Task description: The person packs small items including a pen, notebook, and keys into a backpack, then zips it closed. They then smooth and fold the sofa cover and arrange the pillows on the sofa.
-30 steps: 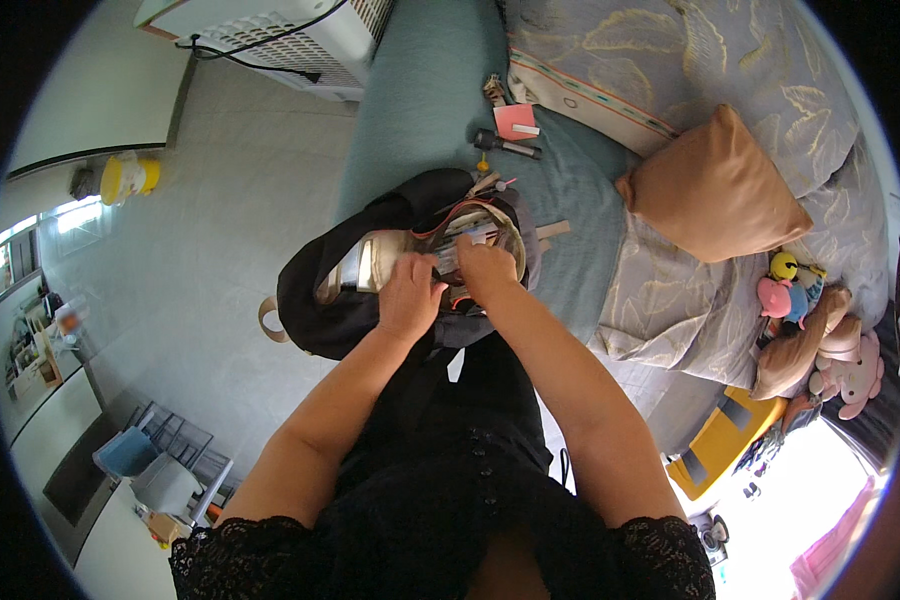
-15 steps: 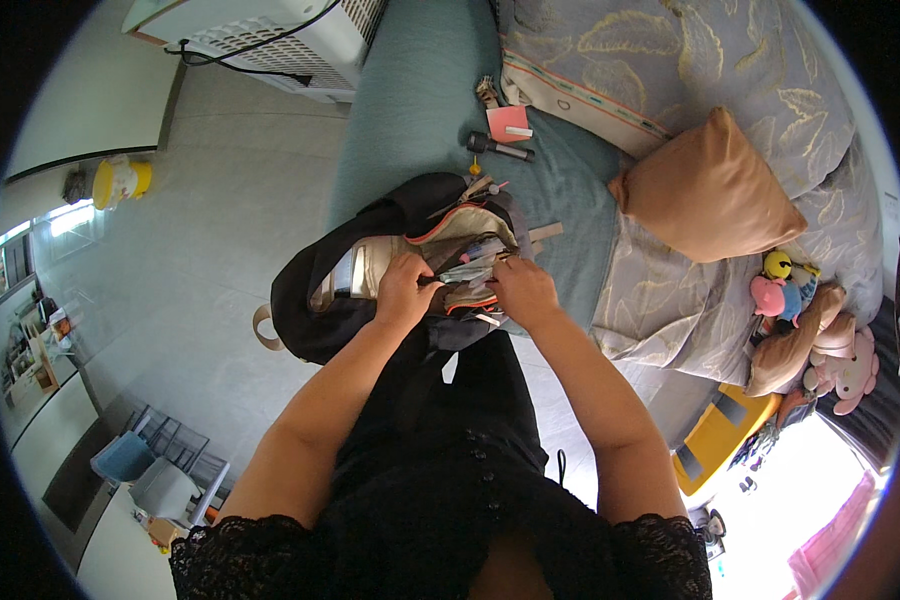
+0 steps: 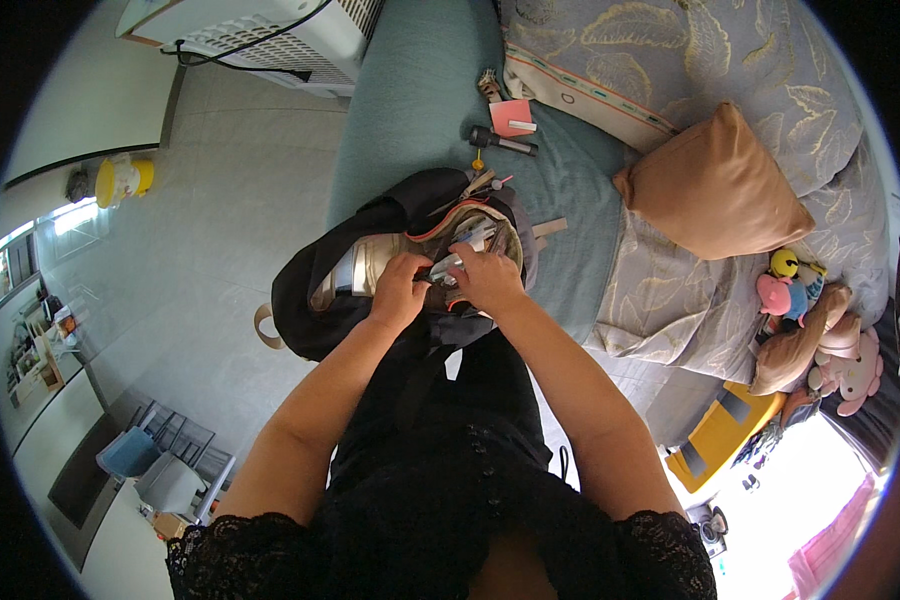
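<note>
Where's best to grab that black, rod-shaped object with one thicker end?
Probably the slimmer shaft of the black, rod-shaped object, from above and the right: it lies on teal cloth bedding, narrow end pointing right; a round yellow charm sits near the thicker end.

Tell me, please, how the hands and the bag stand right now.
Left hand and right hand at the black bag, grips unclear. Bag open, small items inside. Hands block part of the view in.

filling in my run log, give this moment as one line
left hand: at open black backpack; right hand: fingers at whitish item inside; grips: unclear; beyond backpack: dark torch-like item, pink square
</note>
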`<state>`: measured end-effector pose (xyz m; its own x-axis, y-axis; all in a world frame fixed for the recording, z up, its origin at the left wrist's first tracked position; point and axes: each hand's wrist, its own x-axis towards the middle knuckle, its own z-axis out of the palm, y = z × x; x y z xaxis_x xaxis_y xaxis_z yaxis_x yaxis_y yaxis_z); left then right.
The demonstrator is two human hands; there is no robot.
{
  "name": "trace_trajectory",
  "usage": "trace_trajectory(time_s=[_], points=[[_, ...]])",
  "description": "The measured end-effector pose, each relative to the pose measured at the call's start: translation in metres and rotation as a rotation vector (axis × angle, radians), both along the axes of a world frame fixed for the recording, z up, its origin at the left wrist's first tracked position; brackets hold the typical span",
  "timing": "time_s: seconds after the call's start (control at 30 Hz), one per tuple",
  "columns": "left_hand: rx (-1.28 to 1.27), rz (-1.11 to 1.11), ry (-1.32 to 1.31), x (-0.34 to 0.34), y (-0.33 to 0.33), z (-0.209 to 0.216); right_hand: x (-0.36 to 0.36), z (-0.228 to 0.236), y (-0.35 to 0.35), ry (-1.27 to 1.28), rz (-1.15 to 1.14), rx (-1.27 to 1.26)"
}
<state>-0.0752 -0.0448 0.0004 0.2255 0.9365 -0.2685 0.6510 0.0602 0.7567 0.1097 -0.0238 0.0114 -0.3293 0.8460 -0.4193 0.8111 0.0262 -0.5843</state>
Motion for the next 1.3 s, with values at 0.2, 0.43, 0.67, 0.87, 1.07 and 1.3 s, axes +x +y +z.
trace_trajectory(time_s=[0.2, 0.43, 0.67, 0.87, 1.07, 1.3], points=[[0.124, -0.064, 0.058, 0.002, -0.003, 0.003, -0.003, 0.015, 0.010, -0.108, 0.085, -0.212], [-0.046, -0.335, 0.198, -0.003, -0.001, 0.020, -0.007, 0.011, -0.005, -0.192, 0.059, -0.307], [0.136, -0.489, 0.342, -0.002, 0.003, 0.032, 0.026, 0.001, -0.027, 0.103, 0.094, 0.122], [0.302, -0.365, 0.507, 0.007, -0.004, 0.008, 0.016, -0.023, -0.043, -0.063, 0.174, 0.203], [0.191, -0.262, 0.479, 0.011, 0.009, 0.024, 0.003, -0.011, -0.040, -0.116, -0.209, 0.157], [0.294, -0.299, 0.403, 0.010, 0.004, 0.030, 0.008, 0.006, -0.037, -0.086, -0.199, 0.203]])
